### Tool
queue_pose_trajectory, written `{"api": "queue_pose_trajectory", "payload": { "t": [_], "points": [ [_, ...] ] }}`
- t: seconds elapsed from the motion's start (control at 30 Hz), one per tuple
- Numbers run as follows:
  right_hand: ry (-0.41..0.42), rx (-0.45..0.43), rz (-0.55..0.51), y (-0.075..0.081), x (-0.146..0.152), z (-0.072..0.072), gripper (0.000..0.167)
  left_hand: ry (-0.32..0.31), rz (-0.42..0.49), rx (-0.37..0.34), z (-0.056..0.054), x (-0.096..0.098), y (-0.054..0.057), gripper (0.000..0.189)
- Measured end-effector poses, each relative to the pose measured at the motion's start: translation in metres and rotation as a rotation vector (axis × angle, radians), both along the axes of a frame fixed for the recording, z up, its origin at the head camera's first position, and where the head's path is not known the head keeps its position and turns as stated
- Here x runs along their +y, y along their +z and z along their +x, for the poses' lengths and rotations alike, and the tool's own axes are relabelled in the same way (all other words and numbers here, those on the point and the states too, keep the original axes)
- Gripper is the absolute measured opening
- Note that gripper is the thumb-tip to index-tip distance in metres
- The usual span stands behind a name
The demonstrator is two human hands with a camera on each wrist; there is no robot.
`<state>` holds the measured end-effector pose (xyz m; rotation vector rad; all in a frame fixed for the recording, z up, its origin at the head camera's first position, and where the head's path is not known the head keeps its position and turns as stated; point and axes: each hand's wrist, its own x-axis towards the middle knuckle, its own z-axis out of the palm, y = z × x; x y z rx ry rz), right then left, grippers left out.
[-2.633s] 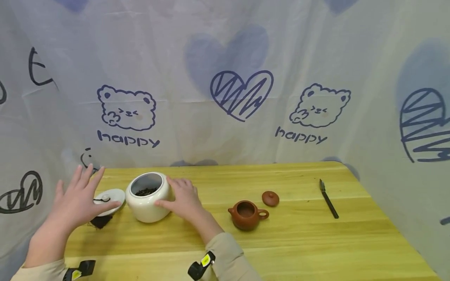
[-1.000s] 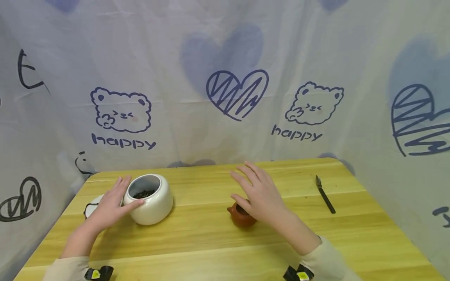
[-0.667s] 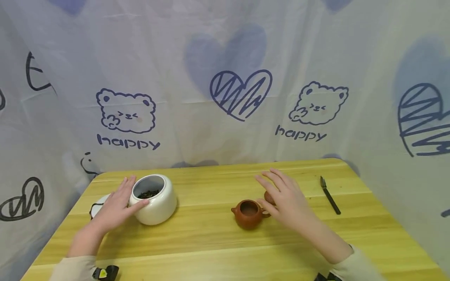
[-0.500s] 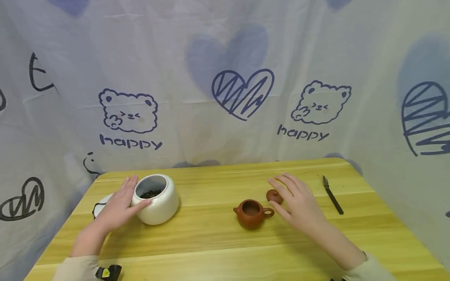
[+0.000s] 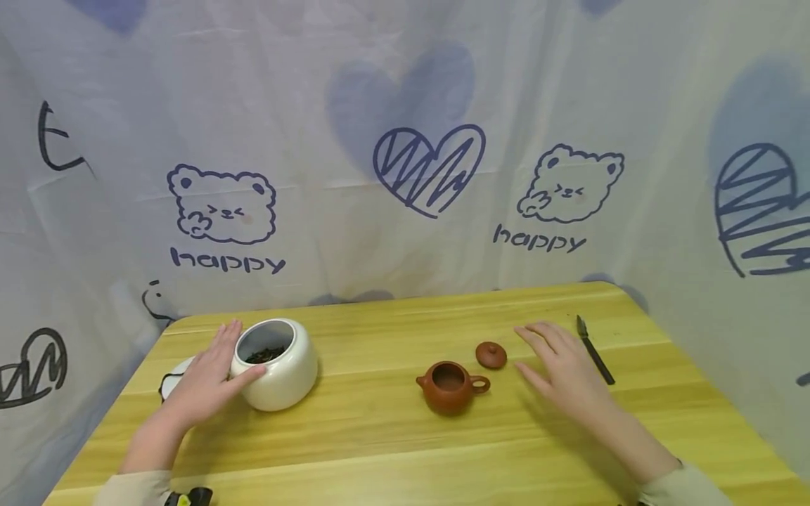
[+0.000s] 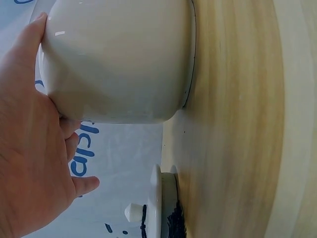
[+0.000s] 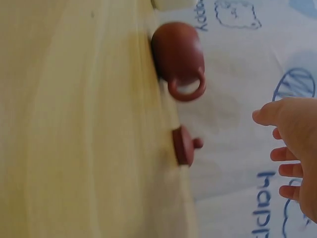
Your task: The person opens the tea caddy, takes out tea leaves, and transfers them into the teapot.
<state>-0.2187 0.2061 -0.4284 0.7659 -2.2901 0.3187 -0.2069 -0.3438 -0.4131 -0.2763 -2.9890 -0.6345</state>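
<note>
A round white ceramic jar (image 5: 278, 383) stands on the left of the table, dark tea leaves (image 5: 266, 354) inside. My left hand (image 5: 209, 383) rests on its left side, thumb at the front of the rim and the straight fingers towards the back. The left wrist view shows the thumb touching the jar (image 6: 119, 64). My right hand (image 5: 566, 372) hovers over the table with parted, relaxed fingers and holds nothing. It is between a reddish-brown teapot lid (image 5: 491, 355) and a slim black-handled tool (image 5: 595, 355) with a pointed metal tip. The uncovered clay teapot (image 5: 448, 393) sits left of the lid.
The jar's white lid (image 5: 174, 379), with a dark cord on it, lies behind my left hand. The wooden table (image 5: 367, 450) is backed by a pale cloth (image 5: 329, 211) with hearts and bears drawn on it.
My left hand has come from above the white lid onto the jar. My right hand has left the jar, passed rightward over the teapot and its lid, and is near the black-handled tool.
</note>
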Motion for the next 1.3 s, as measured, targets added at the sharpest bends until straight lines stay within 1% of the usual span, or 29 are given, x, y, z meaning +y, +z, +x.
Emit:
{"api": "queue_pose_trajectory", "payload": {
  "t": [0.13, 0.23, 0.47, 0.6, 0.77, 0.87, 1.03, 1.1, 1.2, 1.3],
  "points": [
    [-0.062, -0.056, 0.011, -0.007, 0.009, -0.003, 0.054, -0.007, 0.007, -0.006, 0.001, 0.001, 0.001, 0.098],
    [-0.110, -0.092, -0.001, -0.009, 0.016, -0.008, 0.052, -0.005, 0.004, -0.001, 0.000, 0.000, -0.001, 0.097],
    [-0.220, -0.173, -0.118, -0.012, 0.039, -0.024, 0.040, 0.004, 0.007, 0.012, 0.001, -0.001, -0.001, 0.097],
    [-0.276, -0.189, -0.158, -0.015, 0.057, -0.031, 0.037, 0.002, 0.006, 0.003, 0.001, 0.000, -0.001, 0.096],
    [-0.351, -0.199, -0.150, -0.017, 0.074, -0.035, 0.036, 0.006, 0.014, -0.014, 0.000, 0.000, -0.001, 0.096],
    [-0.406, -0.268, -0.131, -0.018, 0.081, -0.036, 0.040, 0.007, 0.021, -0.019, 0.000, 0.000, -0.001, 0.097],
    [-0.501, -0.478, -0.046, -0.020, 0.088, -0.036, 0.052, 0.012, 0.034, -0.027, 0.000, 0.000, -0.002, 0.097],
    [-0.525, -0.543, -0.009, -0.020, 0.090, -0.036, 0.056, 0.013, 0.038, -0.026, 0.000, -0.001, -0.002, 0.096],
    [-0.549, -0.600, 0.023, -0.022, 0.093, -0.035, 0.058, 0.015, 0.043, -0.028, 0.000, 0.000, -0.003, 0.096],
    [-0.564, -0.620, 0.043, -0.023, 0.095, -0.033, 0.052, 0.014, 0.050, -0.033, 0.000, 0.000, -0.003, 0.096]
  ]
}}
